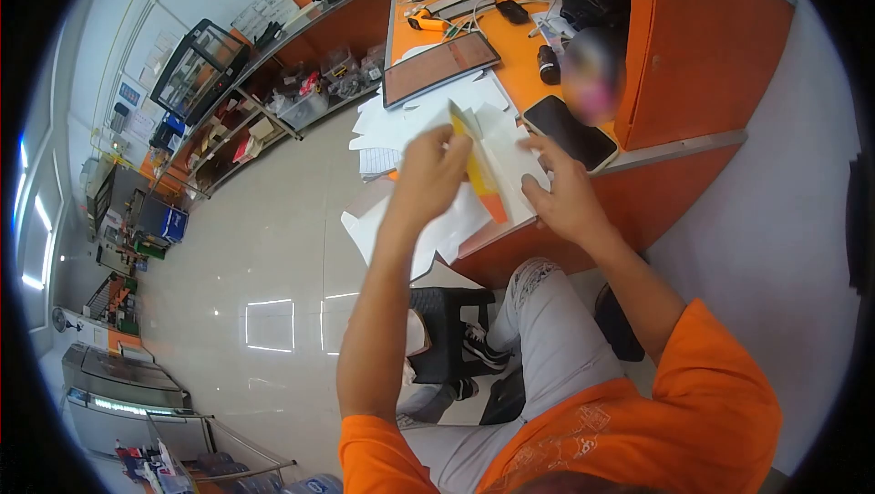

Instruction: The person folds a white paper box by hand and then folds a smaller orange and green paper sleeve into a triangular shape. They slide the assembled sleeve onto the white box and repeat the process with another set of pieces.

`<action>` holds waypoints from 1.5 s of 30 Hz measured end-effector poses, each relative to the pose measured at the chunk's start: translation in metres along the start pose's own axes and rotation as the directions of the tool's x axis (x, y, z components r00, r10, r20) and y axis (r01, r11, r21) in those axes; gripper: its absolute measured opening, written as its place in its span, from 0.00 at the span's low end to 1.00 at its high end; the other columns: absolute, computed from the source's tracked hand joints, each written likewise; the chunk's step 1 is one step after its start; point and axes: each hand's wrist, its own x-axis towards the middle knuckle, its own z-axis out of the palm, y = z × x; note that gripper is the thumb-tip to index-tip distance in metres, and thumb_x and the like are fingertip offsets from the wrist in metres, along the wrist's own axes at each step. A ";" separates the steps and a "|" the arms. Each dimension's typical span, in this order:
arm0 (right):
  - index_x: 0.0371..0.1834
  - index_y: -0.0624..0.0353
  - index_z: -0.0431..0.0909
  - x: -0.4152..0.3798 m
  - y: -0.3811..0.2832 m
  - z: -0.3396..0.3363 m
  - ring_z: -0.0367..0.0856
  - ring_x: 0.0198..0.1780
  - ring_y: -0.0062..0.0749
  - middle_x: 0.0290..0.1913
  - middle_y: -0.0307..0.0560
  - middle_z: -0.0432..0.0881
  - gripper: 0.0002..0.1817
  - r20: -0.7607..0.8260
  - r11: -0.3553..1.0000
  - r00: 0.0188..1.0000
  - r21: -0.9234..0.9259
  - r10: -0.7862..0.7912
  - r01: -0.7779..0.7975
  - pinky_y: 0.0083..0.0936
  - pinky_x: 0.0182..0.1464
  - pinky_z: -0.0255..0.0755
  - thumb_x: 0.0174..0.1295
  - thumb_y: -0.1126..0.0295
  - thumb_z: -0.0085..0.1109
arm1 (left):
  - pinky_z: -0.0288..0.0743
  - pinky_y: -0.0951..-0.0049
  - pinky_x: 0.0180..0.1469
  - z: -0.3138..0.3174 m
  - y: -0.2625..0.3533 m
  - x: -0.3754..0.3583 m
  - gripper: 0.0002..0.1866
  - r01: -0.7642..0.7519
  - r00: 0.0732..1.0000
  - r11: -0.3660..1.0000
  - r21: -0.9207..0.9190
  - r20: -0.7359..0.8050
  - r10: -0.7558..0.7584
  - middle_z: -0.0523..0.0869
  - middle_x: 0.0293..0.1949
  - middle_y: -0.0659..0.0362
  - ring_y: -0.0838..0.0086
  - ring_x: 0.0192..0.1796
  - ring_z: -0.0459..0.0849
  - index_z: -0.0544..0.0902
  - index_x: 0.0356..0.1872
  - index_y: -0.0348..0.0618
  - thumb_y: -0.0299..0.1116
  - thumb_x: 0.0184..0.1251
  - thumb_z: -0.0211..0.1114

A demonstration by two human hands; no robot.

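Between my hands is a folded piece of white card [507,152] with a yellow and orange strip [480,170] along its left part. My left hand [432,170] grips the card's upper left edge, with the fingers bent round it. On the right side, my right hand [561,186] pinches the card's edge between thumb and fingers. Loose white sheets [378,134] lie under and to the left of the card. A tablet-like panel [441,69] rests on papers beyond it, and a black phone [572,132] lies right of the card, just past my right hand.
The orange desk [519,61] holds cables, a yellow-and-black tool [427,21] and a small black bottle [548,65] at the back. An orange partition [702,47] rises at the right. Below the desk edge stands a black stool [444,330]. Shelves line the left wall.
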 end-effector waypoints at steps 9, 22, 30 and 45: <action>0.53 0.66 0.83 0.010 0.028 0.006 0.86 0.56 0.60 0.50 0.65 0.88 0.14 0.034 0.946 0.999 -0.322 -0.033 0.042 0.45 0.62 0.77 0.66 0.75 0.59 | 0.88 0.67 0.41 -0.151 0.101 -0.062 0.21 0.195 0.966 0.971 0.140 -0.197 -0.165 0.86 0.46 0.54 0.73 0.39 0.88 0.78 0.62 0.32 0.42 0.84 0.55; 0.60 0.59 0.80 -0.032 -0.106 0.042 0.83 0.55 0.45 0.61 0.51 0.80 0.22 0.304 0.760 0.816 -0.308 -0.492 0.572 0.40 0.53 0.78 0.65 0.64 0.72 | 0.79 0.80 0.44 -0.262 0.153 -0.282 0.13 0.078 0.872 0.761 0.644 -0.414 0.261 0.86 0.40 0.63 0.84 0.41 0.84 0.82 0.52 0.38 0.38 0.87 0.56; 0.59 0.60 0.80 -0.113 -0.185 0.121 0.84 0.54 0.41 0.54 0.50 0.85 0.26 0.652 0.601 0.295 0.311 -0.698 0.736 0.35 0.56 0.77 0.60 0.65 0.78 | 0.78 0.73 0.33 -0.173 0.122 -0.313 0.06 -0.102 0.985 0.785 0.612 -0.051 0.167 0.88 0.30 0.53 0.72 0.31 0.88 0.87 0.45 0.34 0.26 0.74 0.67; 0.49 0.62 0.86 -0.141 -0.078 0.123 0.83 0.44 0.29 0.41 0.44 0.87 0.12 0.797 0.962 0.540 0.252 -0.270 0.110 0.25 0.49 0.77 0.64 0.74 0.73 | 0.65 0.78 0.31 -0.063 0.000 -0.401 0.12 0.351 0.840 0.869 -0.349 -0.294 -0.457 0.77 0.26 0.65 0.85 0.29 0.70 0.80 0.39 0.34 0.33 0.82 0.61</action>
